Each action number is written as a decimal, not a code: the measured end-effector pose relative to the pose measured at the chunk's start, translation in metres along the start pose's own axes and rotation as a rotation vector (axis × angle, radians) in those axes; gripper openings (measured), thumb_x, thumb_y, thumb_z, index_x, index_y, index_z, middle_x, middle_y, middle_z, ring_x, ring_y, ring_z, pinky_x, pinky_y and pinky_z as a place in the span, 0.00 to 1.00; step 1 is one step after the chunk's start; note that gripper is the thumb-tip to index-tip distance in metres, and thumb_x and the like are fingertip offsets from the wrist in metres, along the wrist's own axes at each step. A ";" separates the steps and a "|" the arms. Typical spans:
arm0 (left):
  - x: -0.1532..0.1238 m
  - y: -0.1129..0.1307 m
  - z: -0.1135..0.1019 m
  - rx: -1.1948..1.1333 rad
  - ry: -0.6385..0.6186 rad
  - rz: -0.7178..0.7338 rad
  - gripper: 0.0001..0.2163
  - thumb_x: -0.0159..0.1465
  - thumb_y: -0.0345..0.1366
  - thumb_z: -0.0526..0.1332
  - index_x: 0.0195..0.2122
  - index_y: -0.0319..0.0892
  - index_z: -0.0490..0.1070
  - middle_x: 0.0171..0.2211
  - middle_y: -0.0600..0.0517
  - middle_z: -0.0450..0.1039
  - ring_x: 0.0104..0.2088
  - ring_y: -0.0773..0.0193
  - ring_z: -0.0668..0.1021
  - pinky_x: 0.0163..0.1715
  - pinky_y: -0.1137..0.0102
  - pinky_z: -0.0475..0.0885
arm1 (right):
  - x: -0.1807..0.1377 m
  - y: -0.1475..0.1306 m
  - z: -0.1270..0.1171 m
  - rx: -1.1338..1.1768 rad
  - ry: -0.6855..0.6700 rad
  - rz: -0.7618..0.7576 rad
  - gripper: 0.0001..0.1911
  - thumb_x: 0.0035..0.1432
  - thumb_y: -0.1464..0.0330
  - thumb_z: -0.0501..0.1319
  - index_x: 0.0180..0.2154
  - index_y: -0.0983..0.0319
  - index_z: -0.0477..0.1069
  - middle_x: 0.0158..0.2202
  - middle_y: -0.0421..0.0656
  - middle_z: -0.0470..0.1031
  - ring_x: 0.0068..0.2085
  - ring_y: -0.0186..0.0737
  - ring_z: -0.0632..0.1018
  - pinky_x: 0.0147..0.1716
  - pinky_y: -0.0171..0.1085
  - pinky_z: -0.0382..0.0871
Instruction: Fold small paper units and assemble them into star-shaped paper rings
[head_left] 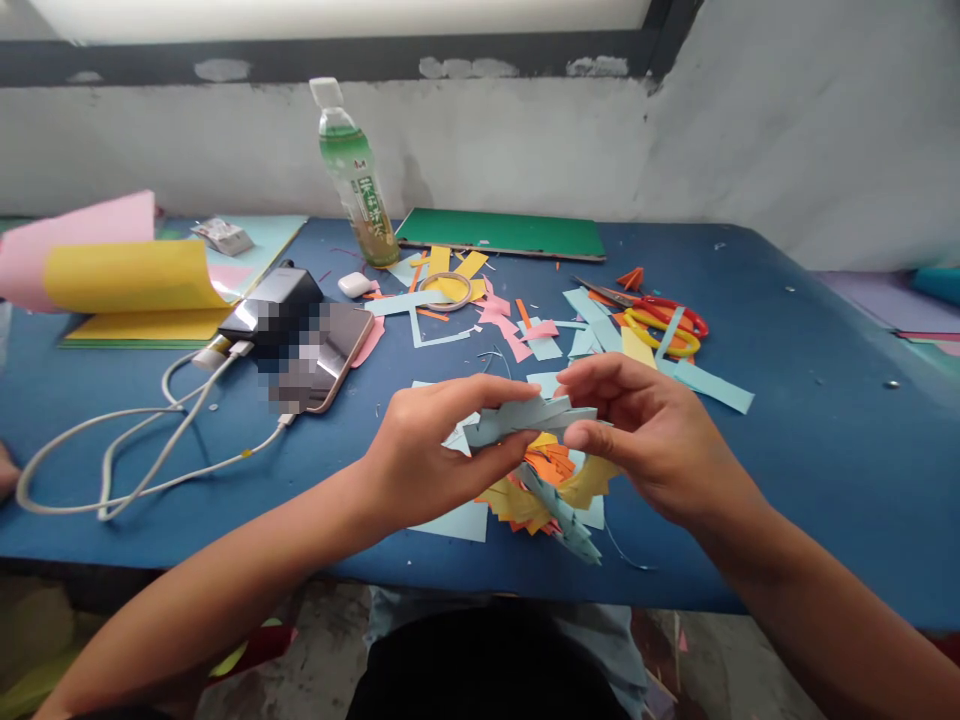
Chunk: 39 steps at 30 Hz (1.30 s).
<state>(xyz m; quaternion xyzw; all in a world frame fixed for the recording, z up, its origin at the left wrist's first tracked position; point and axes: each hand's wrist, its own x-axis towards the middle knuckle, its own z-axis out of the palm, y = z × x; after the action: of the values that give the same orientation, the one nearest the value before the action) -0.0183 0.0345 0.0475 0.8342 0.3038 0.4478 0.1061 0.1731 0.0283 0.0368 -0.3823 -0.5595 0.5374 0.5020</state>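
Note:
A light blue chain of folded paper [517,418] is raised in front of me, above the table. My left hand [450,435] is closed on it, with the thumb below and the fingers along its top. Its right end lies between the curved fingers and thumb of my right hand [637,430]. Just beneath my hands sits a bundle of folded paper chains: a yellow one [517,500], an orange one [551,460] and a blue one [574,530]. Light blue paper [454,522] lies under them, partly hidden by my left hand.
Yellow and red scissors [664,325] lie among cut paper strips [502,315], near a roll of tape [446,291]. Farther off stand a green tea bottle [360,190] and a green board [502,233]. A phone [334,355], white cable [142,490] and yellow paper [135,275] are left.

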 end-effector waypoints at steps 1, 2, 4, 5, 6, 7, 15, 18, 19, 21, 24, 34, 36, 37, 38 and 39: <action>0.000 0.000 0.000 -0.002 0.016 -0.003 0.10 0.53 0.29 0.67 0.37 0.39 0.72 0.30 0.54 0.79 0.26 0.72 0.78 0.29 0.81 0.73 | 0.000 -0.001 0.000 0.039 -0.012 0.007 0.14 0.42 0.66 0.72 0.34 0.57 0.73 0.31 0.37 0.74 0.34 0.31 0.77 0.33 0.28 0.74; -0.001 0.000 0.000 -0.003 0.032 -0.003 0.11 0.53 0.29 0.67 0.37 0.39 0.72 0.30 0.53 0.79 0.26 0.71 0.79 0.29 0.81 0.73 | -0.001 -0.001 0.000 0.076 -0.023 0.023 0.13 0.44 0.66 0.71 0.34 0.56 0.73 0.32 0.36 0.74 0.34 0.30 0.77 0.33 0.27 0.74; -0.002 0.000 0.001 -0.001 0.063 -0.002 0.11 0.53 0.29 0.67 0.38 0.39 0.72 0.32 0.52 0.79 0.27 0.71 0.79 0.30 0.80 0.74 | -0.002 -0.003 0.001 0.130 -0.031 0.064 0.10 0.47 0.66 0.69 0.34 0.55 0.73 0.32 0.36 0.75 0.33 0.29 0.77 0.32 0.27 0.73; -0.003 0.000 0.001 0.002 0.078 0.001 0.11 0.53 0.29 0.67 0.38 0.39 0.72 0.32 0.52 0.79 0.27 0.71 0.79 0.31 0.80 0.74 | -0.002 -0.003 0.001 0.142 -0.031 0.083 0.09 0.48 0.66 0.69 0.34 0.55 0.73 0.32 0.35 0.75 0.32 0.29 0.77 0.30 0.27 0.73; -0.003 0.000 0.002 0.008 0.094 0.004 0.11 0.53 0.29 0.67 0.38 0.40 0.72 0.32 0.52 0.79 0.27 0.71 0.79 0.30 0.80 0.74 | -0.003 -0.003 0.001 0.140 -0.030 0.095 0.08 0.48 0.66 0.68 0.33 0.56 0.73 0.31 0.35 0.75 0.31 0.29 0.77 0.29 0.27 0.73; -0.004 -0.001 0.003 0.013 0.108 0.011 0.11 0.53 0.29 0.67 0.38 0.40 0.72 0.32 0.52 0.79 0.27 0.71 0.79 0.30 0.80 0.74 | -0.003 -0.003 0.001 0.124 -0.029 0.099 0.08 0.48 0.65 0.68 0.33 0.56 0.74 0.30 0.36 0.75 0.29 0.30 0.77 0.28 0.27 0.73; -0.005 -0.004 0.008 0.049 0.132 0.109 0.12 0.53 0.27 0.67 0.40 0.40 0.71 0.33 0.51 0.79 0.29 0.70 0.79 0.32 0.80 0.75 | -0.005 -0.005 0.003 -0.073 -0.024 0.137 0.05 0.47 0.65 0.69 0.31 0.58 0.78 0.24 0.38 0.77 0.27 0.32 0.77 0.26 0.28 0.72; -0.007 -0.006 0.009 0.033 0.128 0.156 0.13 0.54 0.25 0.66 0.40 0.38 0.71 0.33 0.50 0.79 0.30 0.70 0.79 0.33 0.81 0.75 | -0.005 -0.006 0.002 -0.073 -0.035 0.160 0.06 0.45 0.66 0.70 0.30 0.57 0.79 0.24 0.37 0.78 0.27 0.32 0.77 0.26 0.27 0.71; -0.007 -0.006 0.008 0.037 0.123 0.165 0.12 0.54 0.25 0.66 0.40 0.38 0.71 0.33 0.50 0.79 0.30 0.70 0.80 0.34 0.81 0.75 | -0.005 -0.006 0.002 -0.071 -0.048 0.167 0.06 0.45 0.65 0.70 0.30 0.57 0.79 0.24 0.38 0.78 0.27 0.32 0.77 0.26 0.27 0.71; -0.007 -0.007 0.007 0.059 0.111 0.179 0.12 0.54 0.27 0.66 0.40 0.39 0.71 0.34 0.50 0.79 0.31 0.70 0.80 0.35 0.80 0.75 | -0.004 -0.005 0.001 -0.075 -0.079 0.184 0.07 0.45 0.65 0.70 0.30 0.58 0.79 0.24 0.38 0.78 0.26 0.32 0.77 0.26 0.28 0.71; -0.006 -0.005 0.005 0.088 0.091 0.191 0.12 0.55 0.27 0.66 0.40 0.41 0.71 0.33 0.51 0.79 0.31 0.69 0.80 0.34 0.79 0.76 | -0.004 -0.005 0.001 -0.111 -0.092 0.157 0.08 0.45 0.64 0.69 0.30 0.60 0.79 0.23 0.39 0.78 0.25 0.34 0.77 0.25 0.29 0.72; 0.009 0.004 -0.018 -0.066 -0.117 0.359 0.05 0.62 0.27 0.58 0.33 0.44 0.70 0.29 0.51 0.79 0.31 0.66 0.80 0.36 0.70 0.78 | -0.014 -0.012 0.001 -0.552 -0.149 -0.807 0.09 0.55 0.75 0.62 0.39 0.61 0.75 0.33 0.44 0.80 0.34 0.35 0.80 0.35 0.31 0.76; 0.010 0.005 -0.023 0.007 -0.144 0.440 0.06 0.63 0.29 0.57 0.30 0.45 0.70 0.30 0.53 0.80 0.32 0.67 0.81 0.41 0.69 0.77 | -0.015 -0.012 -0.002 -0.636 -0.212 -0.920 0.08 0.56 0.75 0.61 0.40 0.64 0.74 0.33 0.46 0.79 0.36 0.36 0.79 0.37 0.32 0.76; 0.010 0.005 -0.025 0.044 -0.159 0.471 0.06 0.63 0.29 0.57 0.30 0.45 0.70 0.31 0.55 0.80 0.33 0.68 0.81 0.43 0.69 0.77 | -0.016 -0.013 -0.004 -0.669 -0.228 -0.959 0.09 0.56 0.76 0.61 0.40 0.65 0.73 0.34 0.47 0.79 0.37 0.36 0.79 0.39 0.32 0.76; 0.010 0.006 -0.027 0.075 -0.172 0.500 0.07 0.63 0.29 0.58 0.29 0.46 0.70 0.31 0.56 0.80 0.33 0.69 0.81 0.44 0.69 0.76 | -0.017 -0.014 -0.006 -0.704 -0.239 -0.983 0.09 0.57 0.76 0.60 0.40 0.65 0.73 0.35 0.47 0.79 0.39 0.36 0.79 0.41 0.32 0.75; 0.009 0.007 -0.028 0.102 -0.179 0.523 0.07 0.62 0.29 0.58 0.28 0.46 0.70 0.31 0.57 0.80 0.33 0.69 0.81 0.45 0.70 0.75 | -0.018 -0.015 -0.007 -0.743 -0.250 -0.996 0.09 0.57 0.76 0.59 0.40 0.65 0.73 0.36 0.47 0.79 0.40 0.36 0.79 0.42 0.31 0.75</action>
<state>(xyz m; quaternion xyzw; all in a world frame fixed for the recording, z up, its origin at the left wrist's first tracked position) -0.0345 0.0322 0.0730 0.9248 0.0896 0.3685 -0.0290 0.1854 0.0108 0.0480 -0.1589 -0.8739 0.0499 0.4566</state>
